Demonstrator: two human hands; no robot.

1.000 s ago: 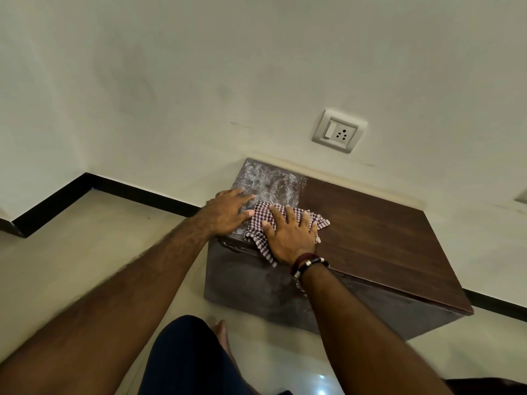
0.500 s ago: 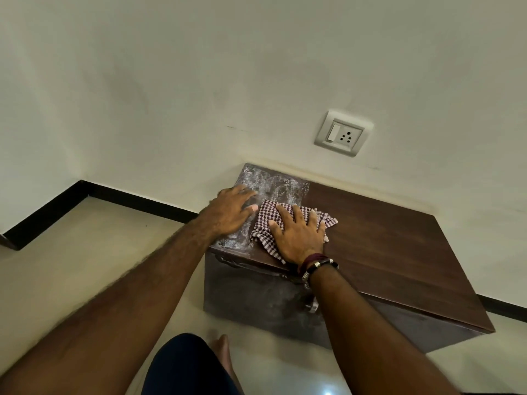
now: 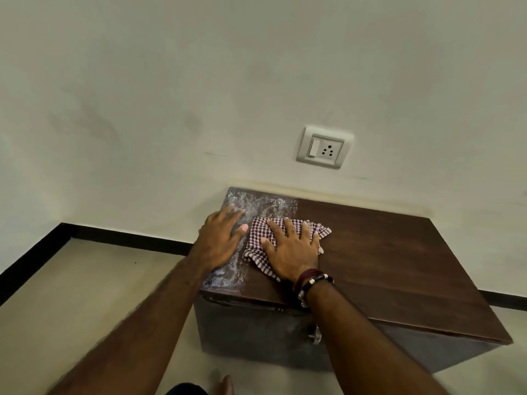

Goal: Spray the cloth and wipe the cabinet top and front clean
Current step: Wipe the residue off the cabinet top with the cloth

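A low dark-brown wooden cabinet (image 3: 385,258) stands against the wall. A pale dusty strip (image 3: 256,203) covers the left end of its top. A red-and-white checked cloth (image 3: 258,233) lies on the top beside that strip. My right hand (image 3: 293,249) presses flat on the cloth with fingers spread. Flat on the dusty strip at the cabinet's left edge rests my left hand (image 3: 221,240), just left of the cloth. The dull cabinet front (image 3: 251,329) carries a metal handle (image 3: 315,336). No spray bottle is in view.
A white switch-and-socket plate (image 3: 325,148) sits on the wall above the cabinet. A black skirting (image 3: 119,233) runs along the wall's base over a pale tiled floor (image 3: 79,289). My bare foot (image 3: 224,384) is at the bottom edge, in front of the cabinet.
The right hand and cloth have slid slightly away from the front edge towards the wall. The left hand stays on the dusty strip. The camera has dropped a little.
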